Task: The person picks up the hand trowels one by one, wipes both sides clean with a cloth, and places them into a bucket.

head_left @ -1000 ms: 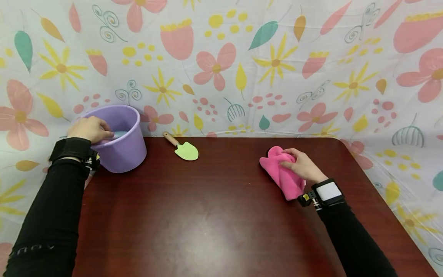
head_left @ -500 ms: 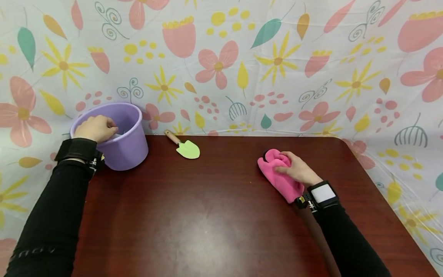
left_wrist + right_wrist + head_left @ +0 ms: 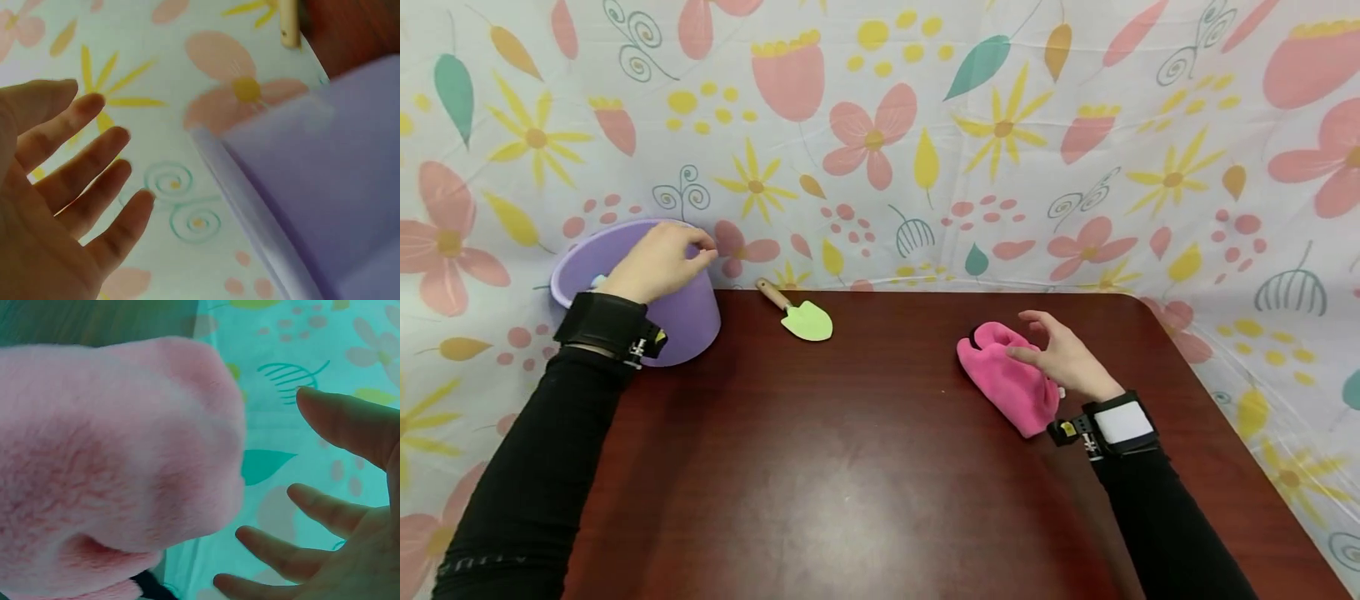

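Observation:
My left hand [image 3: 658, 260] is over the right side of a purple bucket [image 3: 688, 329], nothing in its fingers. Beside the bucket's rim, the left wrist view has its fingers [image 3: 94, 156] spread and slightly bent. A small light-blue bit [image 3: 597, 281] shows inside the bucket, mostly hidden by the hand and wrist. On the right side of the table lies a folded, fluffy pink cloth [image 3: 1006, 379] with a black piece at its far edge. My right hand [image 3: 1071, 358] hovers at the cloth's right side. Its thumb [image 3: 344, 425] and fingers are apart, with a gap to the cloth in the right wrist view.
A toy trowel [image 3: 807, 322] with a light-green blade and wooden handle lies at the table's back edge, right of the bucket. The dark brown table [image 3: 850, 467] meets a flower-patterned sheet [image 3: 865, 225] behind and on the right.
My left hand has come up out of the bucket and moved right, over its rim. My right hand has let go of the pink cloth and drawn slightly to the right.

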The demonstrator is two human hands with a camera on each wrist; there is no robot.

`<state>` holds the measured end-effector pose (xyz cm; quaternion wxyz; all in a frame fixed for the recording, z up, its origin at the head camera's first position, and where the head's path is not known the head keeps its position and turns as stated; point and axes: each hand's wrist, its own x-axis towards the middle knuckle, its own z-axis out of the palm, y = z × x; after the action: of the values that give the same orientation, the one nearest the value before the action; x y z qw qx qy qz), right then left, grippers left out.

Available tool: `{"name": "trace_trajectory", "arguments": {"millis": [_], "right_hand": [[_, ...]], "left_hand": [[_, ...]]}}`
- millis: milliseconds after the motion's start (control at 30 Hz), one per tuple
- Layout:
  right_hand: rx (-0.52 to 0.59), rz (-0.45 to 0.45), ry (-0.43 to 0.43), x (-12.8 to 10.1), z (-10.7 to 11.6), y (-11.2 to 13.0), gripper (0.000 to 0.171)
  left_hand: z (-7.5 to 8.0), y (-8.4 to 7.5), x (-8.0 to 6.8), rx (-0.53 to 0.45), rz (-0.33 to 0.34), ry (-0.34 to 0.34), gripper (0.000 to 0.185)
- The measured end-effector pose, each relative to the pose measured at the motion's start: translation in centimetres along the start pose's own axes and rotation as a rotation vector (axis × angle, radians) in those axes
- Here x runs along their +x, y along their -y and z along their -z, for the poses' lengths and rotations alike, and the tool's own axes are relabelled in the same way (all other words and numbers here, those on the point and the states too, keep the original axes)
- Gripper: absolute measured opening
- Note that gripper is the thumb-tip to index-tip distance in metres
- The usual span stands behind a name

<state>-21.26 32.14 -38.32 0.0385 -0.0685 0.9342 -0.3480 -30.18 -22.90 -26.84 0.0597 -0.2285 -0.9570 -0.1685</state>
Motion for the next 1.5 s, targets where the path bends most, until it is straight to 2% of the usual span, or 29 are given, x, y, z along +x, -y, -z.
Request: {"name": "trace_trajectory", "arguments": {"millis": [133,333,467,567,767,867,967,1100,1233,1367,1500], "right_hand": [[0.005,0.013,0.002,0.0,-0.2,0.7,0.071],[0.028,-0.033,0.069,0.1,-0.9,0.7,0.077],[0.021,-0.064,0.090,0.4,-1.1,0.1,0.081],[-0.013,-0.081,0.099,0.7,-1.2,-0.5,0.083],[-0.084,-0.143,0.145,1.9,-1.8,-1.3,0.090],[-0.115,-0.161,0.170,2.5,-2.1,-1.4,0.090],[-0.143,-0.156,0.200,3.1,-2.3,-1.3,0.090],[-0.187,-0.152,0.226,3.7,-2.8,-1.3,0.088],[-0.238,-0.152,0.216,4.1,-3.2,-1.3,0.084],[-0.294,-0.150,0.213,4.4,-3.5,-1.3,0.082],[-0.318,-0.158,0.207,4.5,-3.4,-1.5,0.082]], "left_hand": [[-0.9,-0.9,0.4,-0.020,0.023,0.089,0.024],[-3.5,-1.1,1.9,-0.027,-0.014,0.144,0.020],[-5.9,-0.5,3.5,-0.007,-0.069,0.141,0.015],[-7.6,0.2,4.6,0.013,-0.092,0.150,0.019],[-11.0,1.8,5.9,0.027,-0.031,0.245,0.030],[-12.8,2.3,6.5,0.021,-0.021,0.223,0.029],[-14.6,2.8,7.0,0.016,-0.045,0.183,0.030],[-16.6,3.2,7.0,0.070,-0.051,0.193,0.037],[-17.6,3.1,6.7,0.148,0.022,0.219,0.037],[-17.9,2.5,6.7,0.185,0.112,0.233,0.026],[-18.1,2.2,6.8,0.192,0.163,0.253,0.013]]}}
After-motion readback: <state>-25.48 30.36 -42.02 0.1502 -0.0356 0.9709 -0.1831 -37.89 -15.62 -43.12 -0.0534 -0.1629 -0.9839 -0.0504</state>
